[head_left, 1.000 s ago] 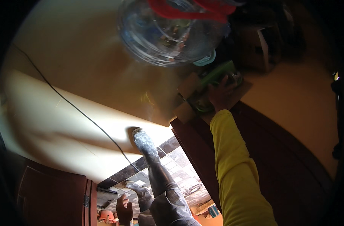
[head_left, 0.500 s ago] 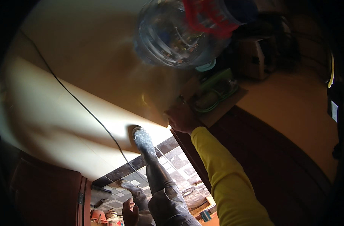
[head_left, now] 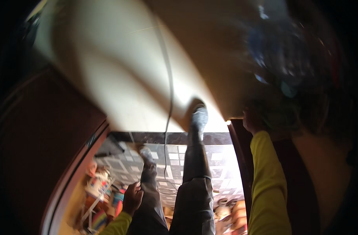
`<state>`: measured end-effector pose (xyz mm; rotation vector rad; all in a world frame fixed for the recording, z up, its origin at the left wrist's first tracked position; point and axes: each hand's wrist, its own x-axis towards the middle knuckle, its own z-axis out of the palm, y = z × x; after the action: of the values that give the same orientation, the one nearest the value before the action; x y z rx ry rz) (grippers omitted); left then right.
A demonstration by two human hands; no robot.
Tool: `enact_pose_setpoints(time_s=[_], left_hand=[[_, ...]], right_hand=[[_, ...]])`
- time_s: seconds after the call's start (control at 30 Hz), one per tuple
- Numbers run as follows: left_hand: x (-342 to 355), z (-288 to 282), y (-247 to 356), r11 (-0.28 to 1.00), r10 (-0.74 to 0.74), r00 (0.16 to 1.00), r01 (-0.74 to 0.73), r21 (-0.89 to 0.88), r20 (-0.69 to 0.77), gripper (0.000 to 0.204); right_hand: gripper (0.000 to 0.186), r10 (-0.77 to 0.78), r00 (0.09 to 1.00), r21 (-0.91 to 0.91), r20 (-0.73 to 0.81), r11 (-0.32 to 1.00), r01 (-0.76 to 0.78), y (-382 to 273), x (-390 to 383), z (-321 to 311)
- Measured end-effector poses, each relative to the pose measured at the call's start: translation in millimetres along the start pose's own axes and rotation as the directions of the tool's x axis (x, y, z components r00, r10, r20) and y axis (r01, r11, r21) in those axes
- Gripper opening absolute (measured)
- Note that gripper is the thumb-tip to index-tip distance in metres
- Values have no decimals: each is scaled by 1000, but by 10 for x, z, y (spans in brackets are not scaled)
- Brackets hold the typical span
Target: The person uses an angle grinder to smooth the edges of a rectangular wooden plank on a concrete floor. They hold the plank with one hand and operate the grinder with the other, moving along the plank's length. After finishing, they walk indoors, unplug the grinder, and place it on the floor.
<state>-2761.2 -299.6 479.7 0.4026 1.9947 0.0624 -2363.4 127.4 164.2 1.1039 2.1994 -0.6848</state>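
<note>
My left hand (head_left: 132,199) hangs beside my left leg, fingers loosely bent and a little apart, with nothing seen in it. At the end of a yellow sleeve (head_left: 268,176), my right hand (head_left: 254,120) is at the dark brown door edge (head_left: 240,152) on the right. Its fingers are lost in shadow and blur, so any hold is hidden. Beyond it a large clear plastic bottle (head_left: 285,51) shows dimly and smeared. One of my shoes (head_left: 200,116) rests on the pale floor past the threshold; the other (head_left: 147,155) is on the patterned tiles.
A dark cable (head_left: 168,94) runs across the pale floor (head_left: 120,98) and over the threshold onto the patterned tiles (head_left: 173,156). A brown door (head_left: 41,145) stands at the left. Blurred clutter (head_left: 102,192) lies low at the left, with more items (head_left: 230,213) behind my legs.
The view has turned, so the bottle and my right hand have shifted to the right in the picture. My left forearm has come into sight. The picture is more blurred.
</note>
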Motion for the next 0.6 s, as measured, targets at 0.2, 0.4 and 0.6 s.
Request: enact_pose_setpoints(time_s=[0.2,0.4,0.6], left_hand=[[-442,143,-51,975,64,998,-64,-214,-9,45],[-1206,-513,-313,898,210,956,-272,-346,-207,43],[-2165,-1016,-1651,889,41,880,-249,-385,-474,45]], right_hand=[[43,105,994,595,-6,800,-81,-1248,-585,-723],[38,44,998,612,-32,791,-15,-2510,-2601,-1079],[25,-73,997,409,30,911,54,-3021,-4345,-1071]])
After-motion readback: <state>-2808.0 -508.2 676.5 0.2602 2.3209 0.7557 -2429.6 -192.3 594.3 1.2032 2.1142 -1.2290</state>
